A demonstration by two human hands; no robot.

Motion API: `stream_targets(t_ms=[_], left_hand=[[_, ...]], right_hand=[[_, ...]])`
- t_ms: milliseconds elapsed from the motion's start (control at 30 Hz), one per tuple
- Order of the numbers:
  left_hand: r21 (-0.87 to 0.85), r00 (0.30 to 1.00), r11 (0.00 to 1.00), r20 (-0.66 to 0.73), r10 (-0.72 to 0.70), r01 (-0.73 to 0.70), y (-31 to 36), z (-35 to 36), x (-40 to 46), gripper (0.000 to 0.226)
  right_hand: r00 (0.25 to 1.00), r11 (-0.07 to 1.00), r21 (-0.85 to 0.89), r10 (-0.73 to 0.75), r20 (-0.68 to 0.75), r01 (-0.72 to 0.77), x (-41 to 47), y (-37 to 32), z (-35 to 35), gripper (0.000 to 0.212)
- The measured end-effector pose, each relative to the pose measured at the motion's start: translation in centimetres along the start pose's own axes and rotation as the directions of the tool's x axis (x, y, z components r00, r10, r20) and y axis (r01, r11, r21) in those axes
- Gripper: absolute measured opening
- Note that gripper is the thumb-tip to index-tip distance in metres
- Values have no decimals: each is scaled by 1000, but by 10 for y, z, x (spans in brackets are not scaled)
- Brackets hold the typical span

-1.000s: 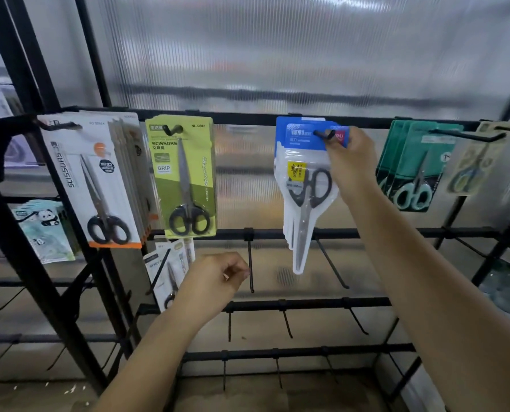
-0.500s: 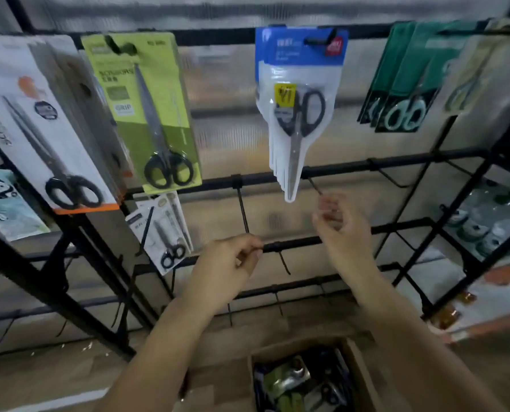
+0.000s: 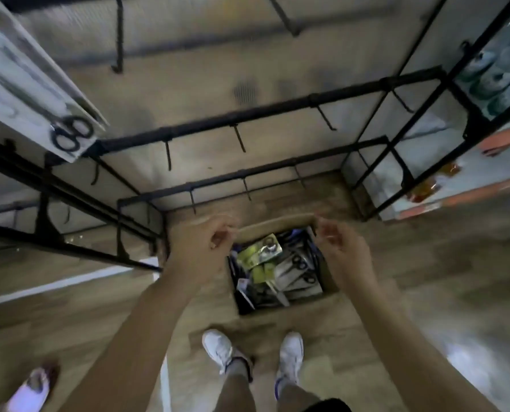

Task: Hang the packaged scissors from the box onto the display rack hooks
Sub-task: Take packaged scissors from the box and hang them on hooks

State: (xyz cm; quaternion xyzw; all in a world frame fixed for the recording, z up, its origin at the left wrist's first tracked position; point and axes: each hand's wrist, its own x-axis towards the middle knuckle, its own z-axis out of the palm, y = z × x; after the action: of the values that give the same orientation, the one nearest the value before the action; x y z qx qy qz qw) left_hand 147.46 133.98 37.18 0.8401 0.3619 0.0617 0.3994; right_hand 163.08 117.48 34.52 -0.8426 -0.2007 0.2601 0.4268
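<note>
Since the earlier frame both hands have been lowered from the rack hooks, and the view is now tipped down onto the box. The packaged scissors are seen heaped inside this open cardboard box, which is set on the wooden floor just ahead of two white shoes. The left hand is held over the box's left edge, its fingers loosely curled with nothing gripped. The right hand is held over the right edge, fingers likewise relaxed and empty. Bare hooks are carried on the black rack bars above, and one hung scissor pack is seen at upper left.
</note>
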Motion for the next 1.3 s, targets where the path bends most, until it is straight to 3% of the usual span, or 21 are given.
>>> stream_targets(t_ms=[133,300,400,533,567,633,733,800,933,1033,1167,1300], left_hand=[[-19,983,986,78,-164,166,-44,78,8,27],[22,927,953,226,-301,304,-114,192,34,23],[135,872,940,353,-340,312,-173,263,47,24],[289,836,913,389,-387,289,-250,341,75,22],[331,839,904,379,-390,271,-265,357,84,23],[411,840,893,408,-358,181,-291,387,100,29],[540,808,841,508,-300,-28,-323,432,117,40],[585,802,804,528,-279,-106,-339,457,127,54],[621,853,779,448,-267,-82,-356,485,138,72],[591,893,802,403,-200,-87,-368,491,139,70],[527,940,839,335,-63,-132,-379,494,137,48],[515,960,849,279,-36,-118,-382,500,134,42]], right_hand=[[982,982,24,187,35,-188,11,96,16,22],[881,880,95,449,148,-465,41,212,65,30],[742,674,310,613,271,-670,64,272,113,21],[470,340,371,809,354,-864,109,348,188,6],[425,288,382,837,346,-878,120,366,205,9],[371,199,440,860,349,-876,135,405,238,40],[350,140,500,866,356,-855,145,457,277,77],[360,106,565,860,361,-818,156,478,287,69],[418,-99,766,790,449,-636,182,499,297,55],[512,-33,768,727,457,-639,191,510,304,50],[556,-9,746,661,504,-666,211,513,302,46],[514,59,658,678,525,-751,230,502,310,48]])
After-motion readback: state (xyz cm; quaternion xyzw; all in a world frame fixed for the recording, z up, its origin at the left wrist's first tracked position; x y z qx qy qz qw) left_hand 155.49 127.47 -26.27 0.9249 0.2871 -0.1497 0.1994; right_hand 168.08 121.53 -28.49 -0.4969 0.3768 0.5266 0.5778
